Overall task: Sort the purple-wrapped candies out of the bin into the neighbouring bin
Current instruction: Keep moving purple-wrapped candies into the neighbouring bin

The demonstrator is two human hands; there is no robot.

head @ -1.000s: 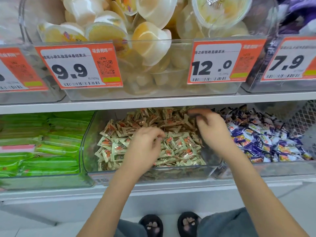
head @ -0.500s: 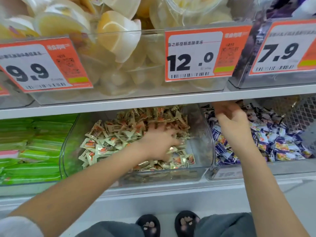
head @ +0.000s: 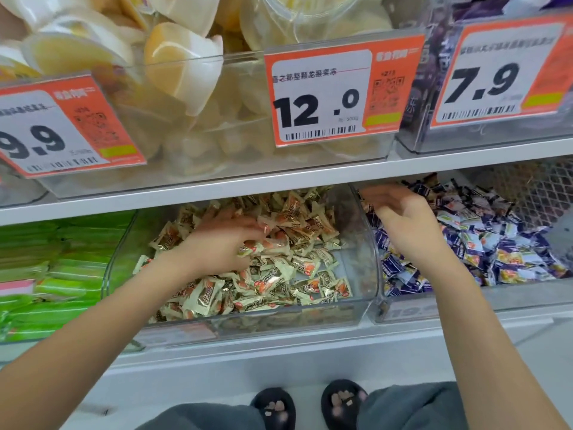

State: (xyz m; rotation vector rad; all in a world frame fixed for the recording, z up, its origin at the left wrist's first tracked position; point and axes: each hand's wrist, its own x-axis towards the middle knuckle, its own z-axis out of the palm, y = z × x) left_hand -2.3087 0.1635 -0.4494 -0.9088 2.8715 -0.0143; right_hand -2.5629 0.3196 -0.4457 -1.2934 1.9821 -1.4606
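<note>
The clear middle bin (head: pixel 367 252) holds a heap of beige-and-gold wrapped candies (head: pixel 297 274). My left hand (head: pixel 223 243) lies in that heap with its fingers stretched to the right across the wrappers, blurred by motion. No purple wrapper shows among the beige ones. The neighbouring bin on the right (head: pixel 511 297) is full of purple-and-white wrapped candies (head: pixel 496 243). My right hand (head: pixel 403 215) hovers over the left end of that purple pile, just past the divider wall, fingers loosely spread toward the back. Nothing shows between its fingers.
Left of the middle bin is a bin of green packets (head: pixel 55 265). The shelf above (head: pixel 279 181) hangs low over both hands and carries bins of jelly cups (head: pixel 183 63) with orange price tags (head: pixel 335 94). A wire mesh (head: pixel 539 187) backs the right bin.
My right hand has gone from the back of the beige bin over the divider to the purple bin. My left hand has pushed deeper and rightward into the beige candies.
</note>
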